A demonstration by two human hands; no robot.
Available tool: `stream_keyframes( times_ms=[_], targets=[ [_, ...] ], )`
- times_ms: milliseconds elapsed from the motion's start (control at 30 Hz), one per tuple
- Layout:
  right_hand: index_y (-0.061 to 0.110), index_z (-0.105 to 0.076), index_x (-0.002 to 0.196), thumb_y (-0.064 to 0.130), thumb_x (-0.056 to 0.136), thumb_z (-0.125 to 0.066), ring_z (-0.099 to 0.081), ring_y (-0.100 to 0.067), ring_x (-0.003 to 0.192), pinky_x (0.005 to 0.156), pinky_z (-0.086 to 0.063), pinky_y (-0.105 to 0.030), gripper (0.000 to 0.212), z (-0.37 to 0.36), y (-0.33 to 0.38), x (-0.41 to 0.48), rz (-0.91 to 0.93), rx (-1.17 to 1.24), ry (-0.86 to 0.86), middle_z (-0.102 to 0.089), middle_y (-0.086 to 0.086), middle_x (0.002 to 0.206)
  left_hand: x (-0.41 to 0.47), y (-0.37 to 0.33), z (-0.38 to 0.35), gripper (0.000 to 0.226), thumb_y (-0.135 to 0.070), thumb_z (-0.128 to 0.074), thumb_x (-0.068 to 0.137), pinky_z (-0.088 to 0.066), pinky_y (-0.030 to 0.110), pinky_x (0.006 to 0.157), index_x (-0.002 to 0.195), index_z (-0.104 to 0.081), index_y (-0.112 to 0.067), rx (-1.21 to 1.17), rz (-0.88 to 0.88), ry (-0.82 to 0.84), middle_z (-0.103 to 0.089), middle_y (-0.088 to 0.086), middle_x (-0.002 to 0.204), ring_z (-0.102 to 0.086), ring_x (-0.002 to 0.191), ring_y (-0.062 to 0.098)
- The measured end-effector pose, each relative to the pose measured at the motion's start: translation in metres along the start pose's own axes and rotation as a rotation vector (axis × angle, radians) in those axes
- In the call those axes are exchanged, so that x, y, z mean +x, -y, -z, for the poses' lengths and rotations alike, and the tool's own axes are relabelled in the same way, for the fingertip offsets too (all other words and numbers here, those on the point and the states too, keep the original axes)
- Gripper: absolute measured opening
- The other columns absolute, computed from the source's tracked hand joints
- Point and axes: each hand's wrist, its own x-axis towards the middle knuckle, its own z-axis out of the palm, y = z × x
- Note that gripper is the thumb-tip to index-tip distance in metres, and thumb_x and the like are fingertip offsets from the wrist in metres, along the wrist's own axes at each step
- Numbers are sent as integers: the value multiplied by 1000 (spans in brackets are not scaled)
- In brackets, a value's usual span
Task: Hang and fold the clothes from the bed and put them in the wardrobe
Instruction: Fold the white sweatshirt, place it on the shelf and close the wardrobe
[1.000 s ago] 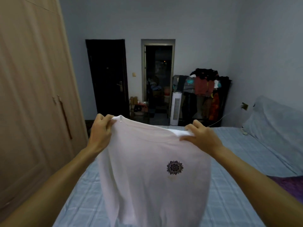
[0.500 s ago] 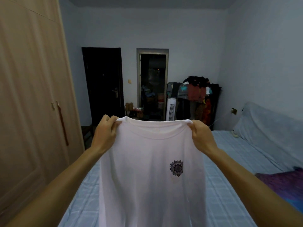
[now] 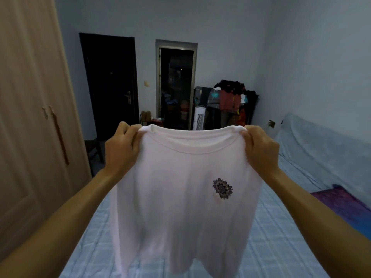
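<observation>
Beside the closed wardrobe and above the blue checked bed, a white T-shirt now hangs square, print side to the camera, its neckline pulled taut where a second ago the right shoulder sagged. The left hand and right hand each grip a shoulder, fingers curled tight round bunched fabric. Spread like this, the shirt looks ready for folding or a hanger; the wardrobe doors are yet to be opened.

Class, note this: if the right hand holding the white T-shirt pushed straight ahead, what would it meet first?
Nothing close: the right hand, gripping the white T-shirt, has open air over the bed. Far ahead, probably the clothes rack; depth is unclear.
</observation>
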Motion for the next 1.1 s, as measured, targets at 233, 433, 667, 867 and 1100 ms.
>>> stream_keyframes(
  times_ms=[233,433,667,867,1100],
  targets=[
    [9,-67,100,29,98,-45,-65,-24,68,56,-45,-25,29,-44,-34,8,-18,57,63,-70,-6,87,17,14,-48,20,-23,-54,93,-21,9,52,97,-66,-8,40,-28,35,-54,8,79,-46,59,15],
    [16,-66,111,42,97,-37,-65,-27,80,65,-43,-28,41,-151,-109,-18,-125,95,366,-70,-6,95,12,53,-164,25,-30,-50,92,-32,25,56,99,-66,-13,50,71,250,-55,5,82,-55,64,25],
    [28,-65,107,45,96,-33,-64,-22,81,62,-40,-28,38,-354,-234,-139,-274,81,766,-70,1,93,-54,140,-398,45,-50,-31,87,-45,35,59,97,-64,-21,135,160,641,-60,5,89,-63,80,31],
    [15,-53,128,35,97,-45,-50,-33,114,95,-36,-43,38,-542,-307,-269,-666,-80,800,-57,-14,122,-138,201,-619,30,-30,-52,94,-39,43,94,116,-56,-11,235,767,762,-44,20,121,-51,109,39],
    [13,-54,128,33,95,-45,-42,-30,127,108,-26,-43,40,-565,-272,-463,-756,95,972,-48,-12,134,-334,182,-671,53,-41,-44,90,-35,44,100,133,-46,-10,53,520,1099,-45,18,131,-46,121,36]
  ],
)
